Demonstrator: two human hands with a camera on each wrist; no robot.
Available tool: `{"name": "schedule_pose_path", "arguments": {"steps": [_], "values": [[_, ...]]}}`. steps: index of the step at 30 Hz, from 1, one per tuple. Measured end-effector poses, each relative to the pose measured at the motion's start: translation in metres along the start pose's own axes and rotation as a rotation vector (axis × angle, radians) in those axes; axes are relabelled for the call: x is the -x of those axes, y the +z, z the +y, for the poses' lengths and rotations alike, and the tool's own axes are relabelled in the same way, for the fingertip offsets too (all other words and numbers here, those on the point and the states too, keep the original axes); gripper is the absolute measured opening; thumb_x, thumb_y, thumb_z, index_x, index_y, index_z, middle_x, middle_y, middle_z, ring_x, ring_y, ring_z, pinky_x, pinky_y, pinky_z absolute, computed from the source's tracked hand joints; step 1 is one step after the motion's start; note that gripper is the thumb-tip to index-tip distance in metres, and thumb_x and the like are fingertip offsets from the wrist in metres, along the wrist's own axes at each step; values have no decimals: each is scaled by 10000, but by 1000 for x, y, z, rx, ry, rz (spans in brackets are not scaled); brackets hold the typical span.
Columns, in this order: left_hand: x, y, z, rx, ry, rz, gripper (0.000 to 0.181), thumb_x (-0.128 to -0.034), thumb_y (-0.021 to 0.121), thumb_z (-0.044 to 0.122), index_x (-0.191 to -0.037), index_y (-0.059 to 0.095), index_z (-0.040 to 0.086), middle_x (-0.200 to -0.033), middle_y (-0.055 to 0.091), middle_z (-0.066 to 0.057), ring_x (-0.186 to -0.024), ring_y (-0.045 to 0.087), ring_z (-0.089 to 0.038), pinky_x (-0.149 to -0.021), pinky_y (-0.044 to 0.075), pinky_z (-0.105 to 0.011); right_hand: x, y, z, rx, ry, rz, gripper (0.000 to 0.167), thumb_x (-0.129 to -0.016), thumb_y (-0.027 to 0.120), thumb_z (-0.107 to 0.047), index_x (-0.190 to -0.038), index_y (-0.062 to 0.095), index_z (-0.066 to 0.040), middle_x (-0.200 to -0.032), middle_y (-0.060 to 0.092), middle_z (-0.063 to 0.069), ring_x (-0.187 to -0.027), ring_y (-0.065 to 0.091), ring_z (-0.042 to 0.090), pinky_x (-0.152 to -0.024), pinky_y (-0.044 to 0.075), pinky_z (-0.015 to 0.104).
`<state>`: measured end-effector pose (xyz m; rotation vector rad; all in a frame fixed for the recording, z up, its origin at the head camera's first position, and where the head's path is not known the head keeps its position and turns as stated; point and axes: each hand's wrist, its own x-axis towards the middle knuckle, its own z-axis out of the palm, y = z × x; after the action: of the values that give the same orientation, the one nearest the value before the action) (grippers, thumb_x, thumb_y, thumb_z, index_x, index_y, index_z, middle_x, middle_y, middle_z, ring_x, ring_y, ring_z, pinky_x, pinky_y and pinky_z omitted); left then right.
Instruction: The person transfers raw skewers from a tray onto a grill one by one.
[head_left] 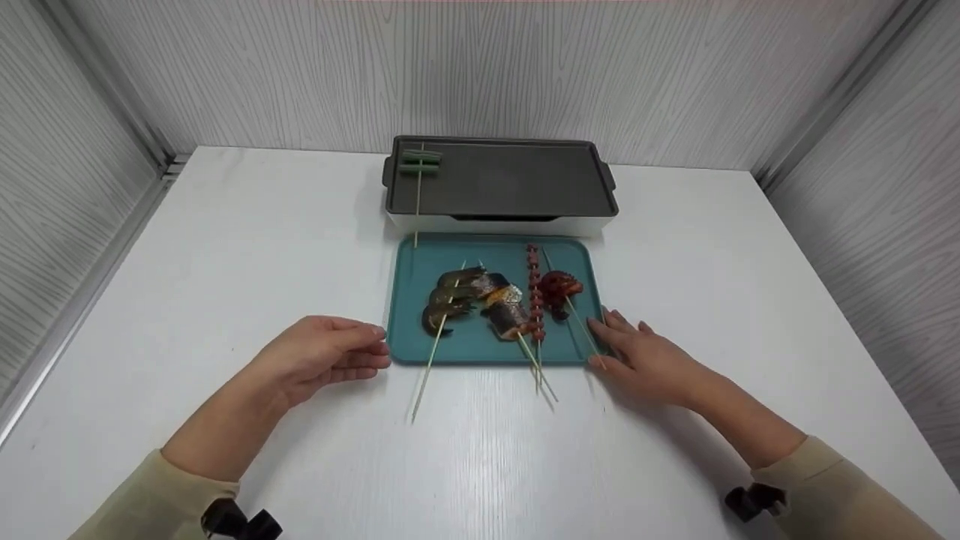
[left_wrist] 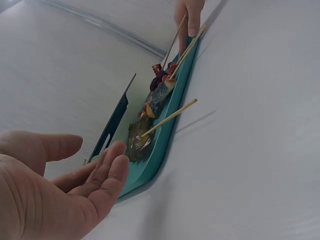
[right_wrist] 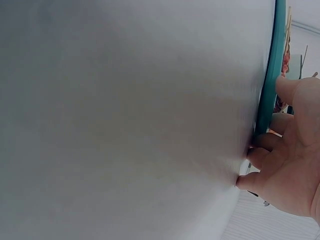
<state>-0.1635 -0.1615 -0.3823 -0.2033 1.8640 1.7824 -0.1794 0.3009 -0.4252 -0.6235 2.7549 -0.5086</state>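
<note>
A teal tray lies on the white table and bears several skewers. Three brown shrimps share one stick; beside them is a skewer of dark-skinned fish-like chunks. A thin skewer of small red pieces and a reddish octopus-like skewer lie towards the right. At the tray's left edge my left hand stays with loose fingers, thumb apart, holding nothing. My right hand touches the tray's front right corner, its fingers spread along the side wall.
Behind the tray stands a dark grill plate on a white base. A skewer of green pieces lies at its left, the stick reaching over the tray's back edge. White wood-grain panels enclose the table at the back and sides.
</note>
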Motion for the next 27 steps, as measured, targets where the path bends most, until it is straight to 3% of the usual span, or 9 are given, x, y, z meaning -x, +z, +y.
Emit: {"name": "schedule_pose_path", "arguments": {"steps": [10, 27], "values": [[4, 13, -22, 8, -69, -41, 461, -1023, 720, 165, -1354, 614, -139, -1102, 775, -161, -951, 773, -220, -907, 619, -352, 0, 0, 0, 7, -9, 4, 751, -1105, 531, -503, -1621, 375, 21, -1672, 298, 274, -1578, 245, 409, -1239, 189, 667], [-1, 26, -35, 46, -101, -125, 378, -1019, 706, 148, -1281, 662, -121, -1029, 790, -138, -926, 781, -202, -863, 628, -336, -1, 0, 1, 5, 0, -13, 757, -1105, 539, -492, -1625, 359, 28, -1679, 288, 273, -1582, 229, 416, -1245, 175, 661]]}}
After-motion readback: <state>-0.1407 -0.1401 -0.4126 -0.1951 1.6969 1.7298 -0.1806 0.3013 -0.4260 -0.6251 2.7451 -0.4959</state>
